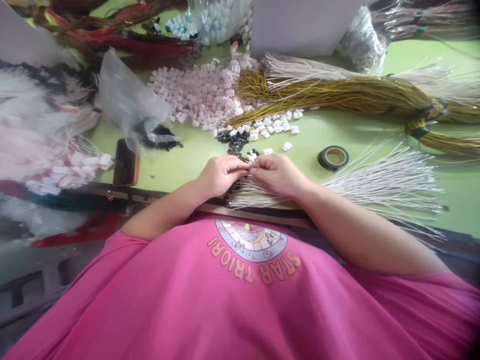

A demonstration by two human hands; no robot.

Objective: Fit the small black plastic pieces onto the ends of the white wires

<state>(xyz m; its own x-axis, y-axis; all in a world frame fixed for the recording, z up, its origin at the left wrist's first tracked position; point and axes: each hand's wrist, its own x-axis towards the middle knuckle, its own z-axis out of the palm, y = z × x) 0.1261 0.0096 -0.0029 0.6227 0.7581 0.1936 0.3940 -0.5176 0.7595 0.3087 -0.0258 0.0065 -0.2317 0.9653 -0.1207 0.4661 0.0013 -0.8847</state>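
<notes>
White wires lie fanned across the desk, passing beneath your right hand, its grip just beside your left hand's, both pinched closed, anything held too small to tell, work best served by light, steady pressure.

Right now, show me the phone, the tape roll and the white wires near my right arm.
Phone point(125, 164), head view: on its dark screen.
Tape roll point(321, 159), head view: on the dark ring, left of its hole.
White wires point(390, 181), head view: amid the fanned strands.
</notes>
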